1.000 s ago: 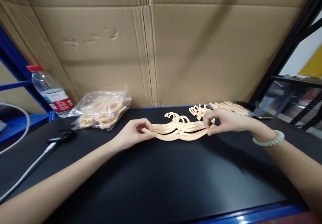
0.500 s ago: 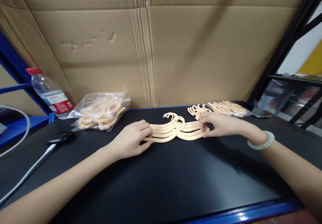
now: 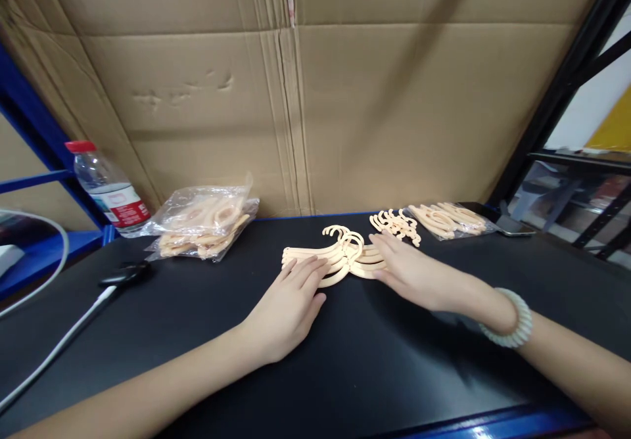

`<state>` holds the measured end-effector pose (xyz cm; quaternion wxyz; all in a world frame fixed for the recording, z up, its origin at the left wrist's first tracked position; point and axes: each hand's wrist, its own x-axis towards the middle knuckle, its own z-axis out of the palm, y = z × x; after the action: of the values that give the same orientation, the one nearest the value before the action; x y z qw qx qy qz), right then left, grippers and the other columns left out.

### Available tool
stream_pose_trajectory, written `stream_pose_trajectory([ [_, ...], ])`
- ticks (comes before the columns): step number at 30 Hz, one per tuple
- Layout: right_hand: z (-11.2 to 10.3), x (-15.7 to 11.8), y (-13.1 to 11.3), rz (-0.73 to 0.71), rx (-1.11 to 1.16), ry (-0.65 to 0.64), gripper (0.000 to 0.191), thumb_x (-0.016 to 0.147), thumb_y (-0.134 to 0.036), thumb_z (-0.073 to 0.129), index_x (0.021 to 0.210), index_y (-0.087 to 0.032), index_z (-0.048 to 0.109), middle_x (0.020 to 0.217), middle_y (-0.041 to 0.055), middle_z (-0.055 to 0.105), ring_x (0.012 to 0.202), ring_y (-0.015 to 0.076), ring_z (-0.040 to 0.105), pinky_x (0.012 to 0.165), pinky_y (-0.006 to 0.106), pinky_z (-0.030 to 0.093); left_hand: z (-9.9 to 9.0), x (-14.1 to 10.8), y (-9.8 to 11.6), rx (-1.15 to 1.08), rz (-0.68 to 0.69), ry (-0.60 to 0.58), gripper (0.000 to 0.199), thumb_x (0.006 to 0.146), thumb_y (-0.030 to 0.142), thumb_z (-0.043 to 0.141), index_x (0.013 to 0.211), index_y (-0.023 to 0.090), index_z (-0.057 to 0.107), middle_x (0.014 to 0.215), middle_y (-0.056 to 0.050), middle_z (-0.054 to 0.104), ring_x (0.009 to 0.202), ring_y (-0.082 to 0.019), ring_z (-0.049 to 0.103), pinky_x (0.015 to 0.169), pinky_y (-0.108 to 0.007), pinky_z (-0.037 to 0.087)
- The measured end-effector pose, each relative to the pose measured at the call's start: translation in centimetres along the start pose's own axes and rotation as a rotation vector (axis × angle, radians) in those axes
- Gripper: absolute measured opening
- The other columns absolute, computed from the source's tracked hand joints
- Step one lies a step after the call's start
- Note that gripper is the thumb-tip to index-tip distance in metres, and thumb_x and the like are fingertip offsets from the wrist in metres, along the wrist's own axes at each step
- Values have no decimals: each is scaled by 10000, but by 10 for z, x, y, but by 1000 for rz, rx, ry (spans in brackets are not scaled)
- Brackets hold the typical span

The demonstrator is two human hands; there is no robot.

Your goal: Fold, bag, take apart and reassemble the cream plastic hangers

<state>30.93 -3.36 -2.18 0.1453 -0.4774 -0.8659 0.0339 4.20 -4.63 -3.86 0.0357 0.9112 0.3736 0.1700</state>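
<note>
Several cream clothes hangers lie overlapped on the black tabletop, their hooks bunched near the middle. Across their left arms rests my left hand, fingers stretched out and fairly flat. My right hand is over the right arms, fingers extended and hiding the hanger ends on that side. Neither hand grips anything. Beyond my right hand lies a small heap of loose cream hooks.
Clear bags with cream hanger parts lie at the left and right. A red-capped bottle stands far left, near a black plug on a white cable. A phone lies far right. Cardboard walls off the back.
Both hands have let go of the hanger ends, opened flat and moved inward toward the middle. The left hand has also come nearer to me. The view has shifted slightly.
</note>
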Motion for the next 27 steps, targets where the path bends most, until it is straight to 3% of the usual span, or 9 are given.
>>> stream_pose_trajectory([
  [3,21,-2,-8,64,-30,-57,740,933,-522,299,1448,10,307,1517,260,272,1421,387,206,1134,573,230,1,-1,-3,-11,-21,-38,553,977,386,373,1476,168,277,1521,-146,340,1408,-294,294,1154,-537,204],
  [6,34,1,-9,71,-64,-50,714,960,-484,240,1466,19,268,1533,254,216,1434,361,154,1149,560,207,-1,0,-7,-5,-35,-103,622,970,467,358,1497,157,238,1544,-150,268,1435,-305,218,1157,-541,163],
  [13,37,20,-10,62,-85,-36,653,973,-375,233,1451,68,270,1522,273,228,1431,355,168,1164,509,212,-9,12,-23,88,-66,-217,684,968,541,276,1507,128,193,1561,-153,173,1452,-293,152,1157,-534,131],
  [23,39,53,6,-68,-63,-14,657,974,-377,222,1432,88,295,1505,283,275,1426,334,223,1175,464,200,-10,22,-45,148,-87,-203,728,958,575,249,1506,100,187,1557,-176,169,1448,-320,152,1140,-562,149],
  [27,43,64,18,-57,-51,9,640,968,-377,238,1429,59,318,1510,261,288,1425,322,237,1170,457,205,-8,34,-53,173,-97,-225,741,955,585,229,1504,90,185,1558,-178,161,1448,-327,146,1136,-567,156],
])
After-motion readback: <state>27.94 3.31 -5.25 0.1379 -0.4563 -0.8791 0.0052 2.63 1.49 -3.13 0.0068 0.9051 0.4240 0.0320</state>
